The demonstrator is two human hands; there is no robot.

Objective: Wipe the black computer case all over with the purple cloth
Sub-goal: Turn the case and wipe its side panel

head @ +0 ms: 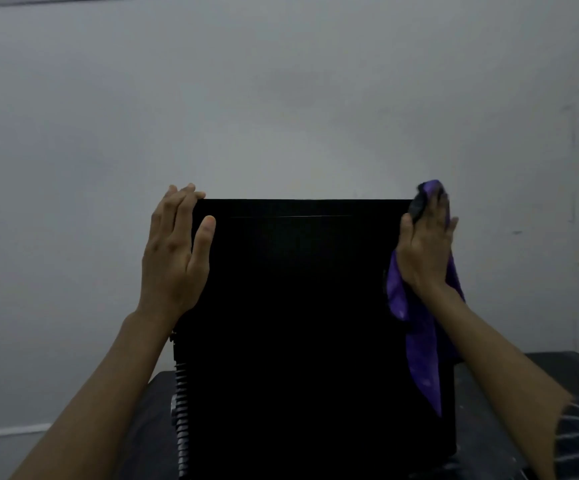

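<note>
Two hands (176, 261) (425, 245), one case (298, 323), one cloth (423, 348)

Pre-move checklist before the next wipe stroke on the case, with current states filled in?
1. Left hand braces black computer case at its top left corner: ok.
2. Purple cloth sits between right hand and the case's right side: ok.
3. Case upright on table: ok.
4. Cloth tail gathered: not ok, it hangs loose.
5. Dust remaining on the faces: cannot tell, too dark.
</note>
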